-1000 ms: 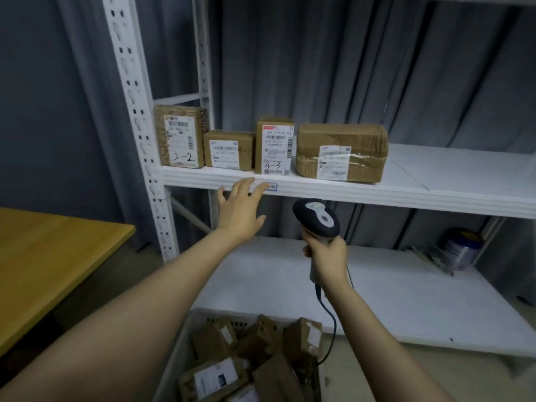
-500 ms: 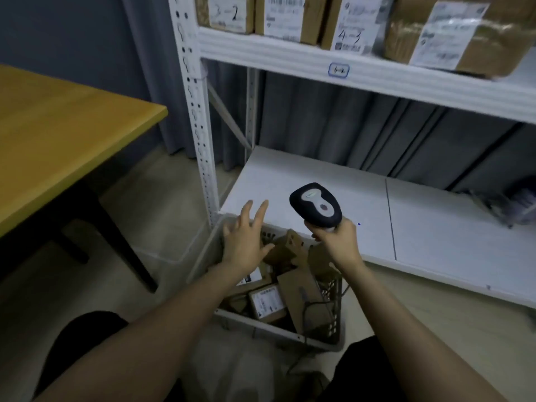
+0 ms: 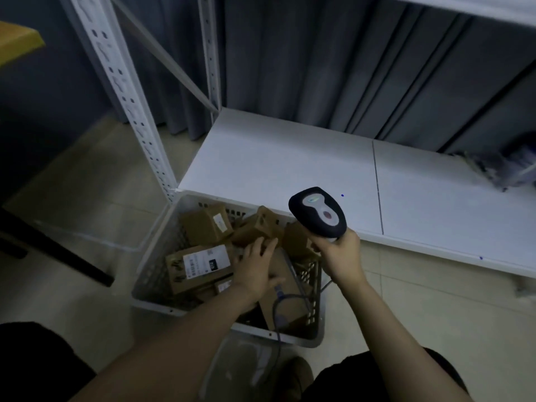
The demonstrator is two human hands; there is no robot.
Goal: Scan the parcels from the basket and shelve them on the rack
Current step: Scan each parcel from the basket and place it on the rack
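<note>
**A:** In the head view, which step are you on?

**B:** The pick. Your left hand [image 3: 255,268] is down inside the grey perforated plastic basket [image 3: 158,253]. Its fingers are nearly straight and spread over the brown cardboard parcels [image 3: 207,224]. It touches them, but I can't see it closed round any. Your right hand [image 3: 339,256] is wrapped firmly round the handle of the black-and-grey barcode scanner [image 3: 319,213], which is held above the basket's far right corner with its top towards you.

**A:** What does the next move call for?

**B:** I'd say you should settle on one box, curl your fingers round it and lift it free of the heap. Then turn its label towards the scanner's nose. The flat parcel [image 3: 200,265] just left of your hand already shows a white printed label face up, so it looks the easiest to take.

**A:** How will they handle?

**B:** They are matte, square-edged cartons piled loosely at odd angles, so expect the neighbours to shift. The grey scanner cable [image 3: 278,309] loops over the parcels near your wrist and could snag. The basket walls are stiff mesh.

**A:** And where do they go?

**B:** On the white metal rack [image 3: 127,103] with the punched upright. Its smooth white lower shelf [image 3: 275,163] sits just behind the basket. Something at the shelf's right end is too blurred to name.
</note>
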